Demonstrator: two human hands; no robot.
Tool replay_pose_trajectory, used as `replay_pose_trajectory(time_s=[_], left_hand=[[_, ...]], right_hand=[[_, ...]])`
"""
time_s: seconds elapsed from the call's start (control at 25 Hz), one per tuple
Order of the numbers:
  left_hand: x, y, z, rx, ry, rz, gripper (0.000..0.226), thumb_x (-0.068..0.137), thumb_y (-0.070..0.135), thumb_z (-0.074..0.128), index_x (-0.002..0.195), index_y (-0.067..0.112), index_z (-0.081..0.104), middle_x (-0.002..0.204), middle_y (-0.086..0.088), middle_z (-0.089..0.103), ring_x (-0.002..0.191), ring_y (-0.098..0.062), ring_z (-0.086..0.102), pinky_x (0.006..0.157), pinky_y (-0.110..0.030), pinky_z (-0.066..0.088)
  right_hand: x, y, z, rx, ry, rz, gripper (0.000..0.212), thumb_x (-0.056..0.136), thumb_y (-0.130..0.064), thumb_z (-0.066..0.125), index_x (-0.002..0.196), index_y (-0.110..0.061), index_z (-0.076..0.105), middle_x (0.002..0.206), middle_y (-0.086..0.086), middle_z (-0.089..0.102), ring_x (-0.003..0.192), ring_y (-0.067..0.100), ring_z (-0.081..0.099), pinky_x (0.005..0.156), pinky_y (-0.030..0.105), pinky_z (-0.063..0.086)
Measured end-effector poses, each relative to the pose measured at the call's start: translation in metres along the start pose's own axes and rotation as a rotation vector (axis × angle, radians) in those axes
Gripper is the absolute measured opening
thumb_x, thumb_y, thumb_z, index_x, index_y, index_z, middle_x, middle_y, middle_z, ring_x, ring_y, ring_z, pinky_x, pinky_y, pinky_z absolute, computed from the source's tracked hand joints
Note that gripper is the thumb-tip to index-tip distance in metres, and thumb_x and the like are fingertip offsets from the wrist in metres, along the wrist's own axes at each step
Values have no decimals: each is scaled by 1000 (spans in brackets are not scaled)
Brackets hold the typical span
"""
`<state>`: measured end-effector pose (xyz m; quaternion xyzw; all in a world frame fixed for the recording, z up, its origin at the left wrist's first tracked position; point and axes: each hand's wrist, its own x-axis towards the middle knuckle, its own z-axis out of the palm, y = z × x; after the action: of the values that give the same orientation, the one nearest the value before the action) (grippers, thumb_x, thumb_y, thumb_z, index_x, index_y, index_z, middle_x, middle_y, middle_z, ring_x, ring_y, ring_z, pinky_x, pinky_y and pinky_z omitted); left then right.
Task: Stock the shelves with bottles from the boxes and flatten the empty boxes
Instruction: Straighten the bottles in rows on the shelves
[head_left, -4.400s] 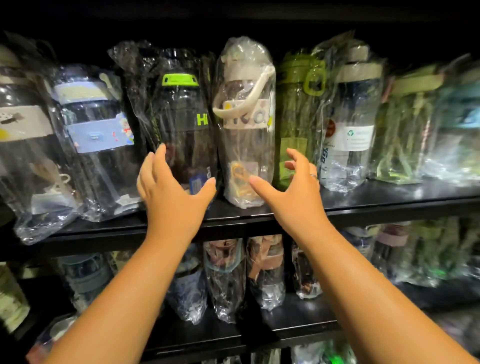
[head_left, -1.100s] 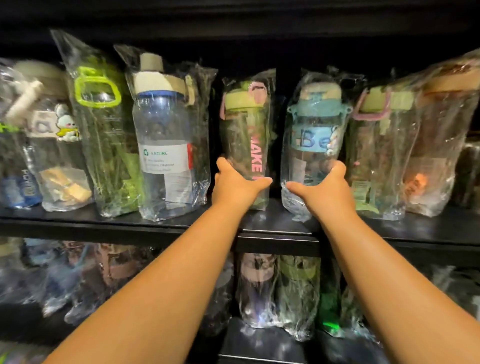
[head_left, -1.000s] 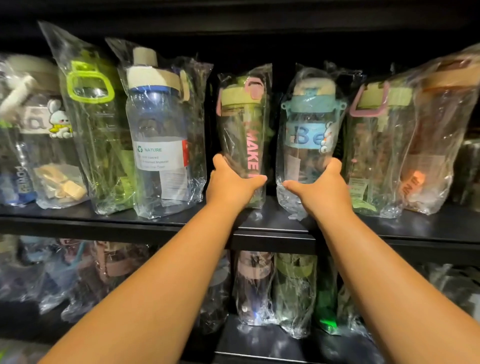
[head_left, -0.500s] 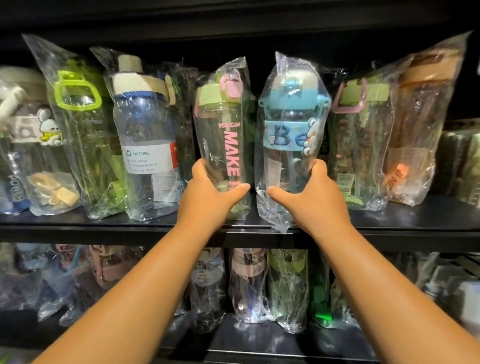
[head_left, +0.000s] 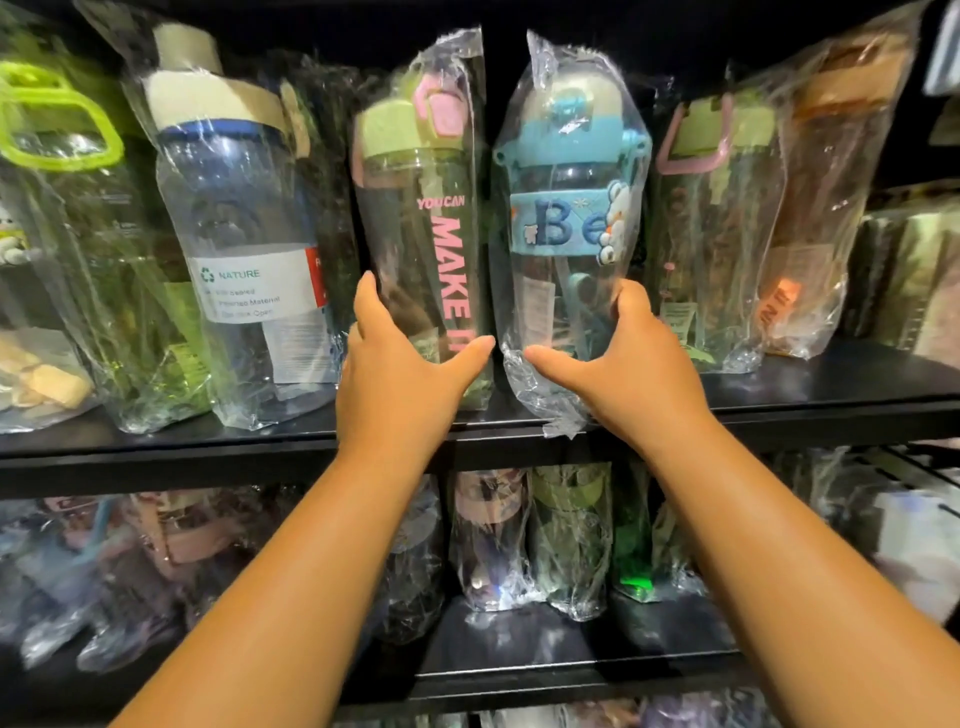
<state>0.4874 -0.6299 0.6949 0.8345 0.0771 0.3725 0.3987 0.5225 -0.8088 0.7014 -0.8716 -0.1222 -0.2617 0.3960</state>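
Observation:
Two bagged bottles stand side by side at the front edge of the black upper shelf (head_left: 831, 400). My left hand (head_left: 400, 369) grips the base of the green-lidded bottle (head_left: 421, 223) with pink "YOU CAN MAKE IT" lettering. My right hand (head_left: 628, 364) grips the base of the blue-lidded bottle (head_left: 566, 208) with a "Be" band; its plastic bag hangs over the shelf edge. Both bottles are upright. No boxes are in view.
Left of my hands stand a blue "NATURE" bottle (head_left: 244, 260) and a green-handled bottle (head_left: 67, 208). To the right are a pink-handled bottle (head_left: 711, 234) and an orange bottle (head_left: 815, 208). The lower shelf (head_left: 545, 670) holds several more bagged bottles.
Both hands have pulled the two bottles forward from the back of the shelf to its front edge. The view has come closer and shifted slightly right.

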Motion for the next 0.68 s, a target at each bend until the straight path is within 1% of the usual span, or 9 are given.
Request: replay_pose_trajectory(time_s=[0.12,0.24,0.32,0.36,0.44,0.52,0.56,0.64,0.68], left_hand=[[-8,2,-2,25,44,72,111,76,56,76,157,28,6,159,-1,27,143,-23,34,112,-43,36],[-19,1,-4,-101,80,145,99,79,50,73,156,26,16,158,2,27,145,-18,27,114,-32,26],[-32,3,-6,-125,155,287,87,79,47,71,150,18,30,153,-4,33,143,-22,27,116,-31,20],[-39,5,-6,-95,206,393,80,79,45,70,145,14,37,148,-9,38,139,-26,32,116,-32,20],[-57,18,3,-86,223,594,66,79,37,69,135,11,45,135,-7,47,129,-25,41,113,-35,25],[-76,42,22,-189,46,672,55,80,34,67,129,17,50,126,2,48,121,-20,47,109,-31,31],[-83,59,33,-240,-83,644,53,80,36,67,128,21,50,126,5,47,121,-17,47,108,-27,33],[-90,90,58,-275,-297,479,61,80,42,68,134,28,44,132,7,42,125,-13,44,109,-26,34],[-88,103,74,-270,-340,379,69,80,43,71,140,29,39,138,6,38,129,-14,42,109,-28,34]], right_hand=[[-2,1,-2,40,4,3,85,67,-65,78,136,-28,42,129,-12,59,114,14,58,90,36,50],[-12,3,-10,85,-13,-20,84,70,-64,75,140,-32,42,136,-17,54,123,8,53,96,30,45],[-25,13,-20,100,26,11,83,76,-61,71,146,-29,40,140,-9,53,126,12,52,103,32,44],[-32,19,-26,107,67,28,78,79,-59,69,145,-27,42,137,-5,55,124,14,54,104,35,45],[-40,36,-43,87,159,21,56,84,-46,70,133,-26,53,122,-4,59,111,14,58,99,38,48],[-39,55,-68,35,227,29,41,87,-35,70,125,-25,58,115,-5,57,106,13,57,94,33,48],[-33,65,-83,12,249,50,41,88,-33,70,125,-24,57,116,-4,55,106,12,55,91,29,45],[-13,88,-107,-24,272,102,49,86,-33,72,129,-22,52,123,2,53,108,15,53,88,28,42],[0,100,-115,-32,269,135,58,84,-34,74,133,-19,48,128,6,51,113,19,53,91,31,43]])
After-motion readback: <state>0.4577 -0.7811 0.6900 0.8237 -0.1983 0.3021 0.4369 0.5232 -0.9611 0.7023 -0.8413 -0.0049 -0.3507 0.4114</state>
